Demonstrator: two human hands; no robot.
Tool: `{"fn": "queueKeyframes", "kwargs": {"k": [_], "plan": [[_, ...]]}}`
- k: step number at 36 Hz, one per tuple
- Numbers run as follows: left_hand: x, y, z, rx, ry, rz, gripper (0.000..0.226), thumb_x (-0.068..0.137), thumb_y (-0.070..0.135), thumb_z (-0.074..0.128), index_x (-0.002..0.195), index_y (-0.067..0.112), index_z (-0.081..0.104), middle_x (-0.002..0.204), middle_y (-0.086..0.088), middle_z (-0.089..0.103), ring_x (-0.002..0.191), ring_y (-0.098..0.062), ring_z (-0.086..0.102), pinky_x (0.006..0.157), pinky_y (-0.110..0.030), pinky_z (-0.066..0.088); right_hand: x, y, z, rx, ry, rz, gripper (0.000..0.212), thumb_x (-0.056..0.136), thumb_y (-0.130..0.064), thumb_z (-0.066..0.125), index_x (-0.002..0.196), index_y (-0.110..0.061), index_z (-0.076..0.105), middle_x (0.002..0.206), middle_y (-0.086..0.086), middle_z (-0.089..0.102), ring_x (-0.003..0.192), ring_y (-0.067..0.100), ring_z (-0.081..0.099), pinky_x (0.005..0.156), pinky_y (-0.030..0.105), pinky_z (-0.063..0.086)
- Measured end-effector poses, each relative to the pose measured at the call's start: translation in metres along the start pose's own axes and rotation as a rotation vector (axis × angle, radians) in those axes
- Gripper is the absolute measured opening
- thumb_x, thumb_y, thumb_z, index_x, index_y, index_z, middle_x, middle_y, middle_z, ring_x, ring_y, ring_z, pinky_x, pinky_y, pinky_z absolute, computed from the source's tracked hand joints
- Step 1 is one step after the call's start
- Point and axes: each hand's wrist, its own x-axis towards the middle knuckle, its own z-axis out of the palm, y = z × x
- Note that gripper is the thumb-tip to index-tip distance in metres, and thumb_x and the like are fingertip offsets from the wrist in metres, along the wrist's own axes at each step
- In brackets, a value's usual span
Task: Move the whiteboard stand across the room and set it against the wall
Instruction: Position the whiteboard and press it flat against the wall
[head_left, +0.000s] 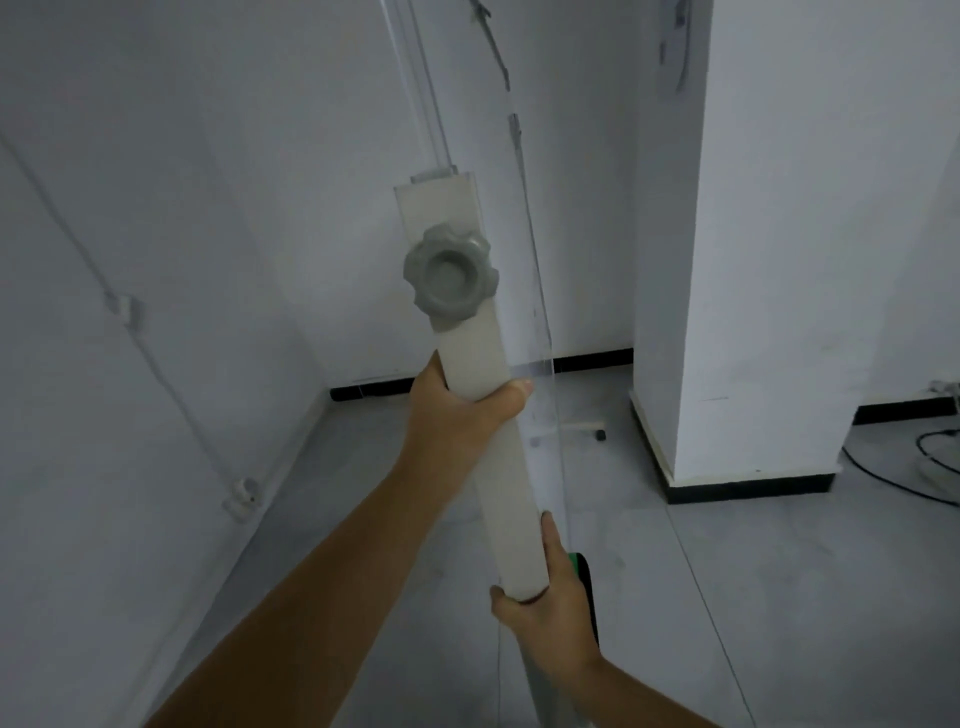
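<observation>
The whiteboard stand's white upright post (506, 478) runs tilted through the middle of the view, with a grey star-shaped knob (450, 278) on it. A clear board panel (530, 249) rises along its right side. My left hand (457, 410) is wrapped around the post just below the knob. My right hand (545, 608) grips the post lower down. A stand foot with a small black caster (600, 434) shows on the floor behind the panel. The white wall (519, 156) and room corner lie straight ahead.
A white pillar (769, 260) with black skirting stands to the right. Black cables (914, 467) lie on the floor at far right. A thin cable with clips (124, 312) runs down the left wall. A black and green object (584, 577) sits behind my right hand.
</observation>
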Motion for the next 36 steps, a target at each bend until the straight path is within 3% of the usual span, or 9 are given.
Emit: {"fn": "queueKeyframes", "kwargs": {"k": [6, 9, 12, 18, 21, 23, 25, 27, 36], "plan": [[0.044, -0.035, -0.084, -0.014, -0.054, -0.008, 0.027, 0.067, 0.005, 0.073, 0.068, 0.022, 0.052, 0.068, 0.002, 0.056, 0.056, -0.002, 0.058, 0.047, -0.010, 0.048, 0.033, 0.003, 0.099, 0.069, 0.101, 0.065, 0.100, 0.066, 0.004, 0.074, 0.142, -0.019, 0.013, 0.104, -0.012, 0.047, 0.097, 0.015, 0.046, 0.089, 0.023, 0.038], [0.067, -0.052, -0.121, -0.029, -0.072, -0.019, 0.028, 0.055, 0.015, 0.077, 0.067, 0.024, 0.054, 0.067, 0.003, 0.058, 0.055, -0.001, 0.059, 0.050, -0.015, 0.050, 0.053, 0.001, 0.143, 0.044, 0.125, 0.094, 0.104, 0.064, -0.001, 0.077, 0.142, -0.021, 0.011, 0.117, 0.001, 0.046, 0.098, 0.014, 0.042, 0.093, 0.022, 0.036], [0.092, -0.066, -0.158, -0.035, -0.113, -0.032, 0.027, 0.056, 0.014, 0.078, 0.067, 0.024, 0.055, 0.068, 0.002, 0.059, 0.054, 0.002, 0.060, 0.051, -0.016, 0.051, 0.075, 0.000, 0.183, 0.011, 0.162, 0.088, 0.112, 0.061, -0.010, 0.081, 0.143, -0.022, 0.004, 0.122, -0.003, 0.044, 0.099, 0.010, 0.039, 0.095, 0.020, 0.034], [0.151, -0.096, -0.225, -0.041, -0.143, -0.043, 0.057, 0.032, 0.039, 0.068, 0.081, 0.013, 0.059, 0.082, -0.011, 0.062, 0.078, -0.027, 0.061, 0.074, -0.044, 0.053, 0.123, 0.001, 0.266, 0.029, 0.204, 0.062, 0.117, 0.057, -0.016, 0.085, 0.143, -0.024, 0.007, 0.140, 0.004, 0.041, 0.115, 0.018, 0.045, 0.104, 0.030, 0.039], [0.184, -0.111, -0.254, -0.039, -0.163, -0.052, 0.061, 0.034, 0.038, 0.070, 0.087, 0.011, 0.060, 0.093, -0.017, 0.063, 0.089, -0.035, 0.061, 0.082, -0.050, 0.052, 0.154, -0.003, 0.300, 0.119, 0.191, 0.026, 0.108, 0.063, -0.003, 0.081, 0.142, -0.019, 0.009, 0.140, 0.000, 0.035, 0.116, 0.019, 0.041, 0.094, 0.011, 0.042], [0.208, -0.123, -0.274, -0.038, -0.190, -0.044, 0.057, 0.035, 0.037, 0.070, 0.086, 0.013, 0.059, 0.094, -0.017, 0.061, 0.090, -0.033, 0.060, 0.083, -0.049, 0.052, 0.176, -0.002, 0.324, 0.141, 0.188, 0.010, 0.105, 0.066, 0.000, 0.078, 0.142, -0.020, 0.008, 0.140, -0.002, 0.031, 0.118, 0.018, 0.039, 0.090, 0.006, 0.044], [0.235, -0.135, -0.292, -0.041, -0.220, -0.047, 0.055, 0.037, 0.036, 0.070, 0.085, 0.013, 0.059, 0.094, -0.017, 0.060, 0.089, -0.031, 0.060, 0.083, -0.049, 0.052, 0.201, 0.000, 0.349, 0.085, 0.228, -0.002, 0.111, 0.065, -0.011, 0.081, 0.143, -0.023, 0.004, 0.147, 0.001, 0.030, 0.128, 0.021, 0.037, 0.109, 0.033, 0.038], [0.261, -0.147, -0.309, -0.054, -0.259, -0.038, 0.051, 0.039, 0.035, 0.070, 0.083, 0.013, 0.059, 0.093, -0.017, 0.059, 0.088, -0.030, 0.059, 0.083, -0.049, 0.052, 0.224, -0.003, 0.372, 0.081, 0.239, 0.018, 0.112, 0.064, -0.013, 0.082, 0.143, -0.023, 0.002, 0.147, 0.002, 0.030, 0.130, 0.023, 0.035, 0.112, 0.043, 0.033], [0.360, -0.201, -0.370, -0.094, -0.352, -0.028, 0.046, 0.037, 0.035, 0.069, 0.078, 0.016, 0.060, 0.078, -0.005, 0.062, 0.074, -0.016, 0.061, 0.066, -0.028, 0.054, 0.314, -0.007, 0.454, 0.102, 0.322, 0.032, 0.121, 0.055, -0.008, 0.086, 0.140, -0.026, 0.002, 0.152, 0.006, 0.020, 0.136, 0.023, 0.025, 0.114, 0.043, 0.026]]}}
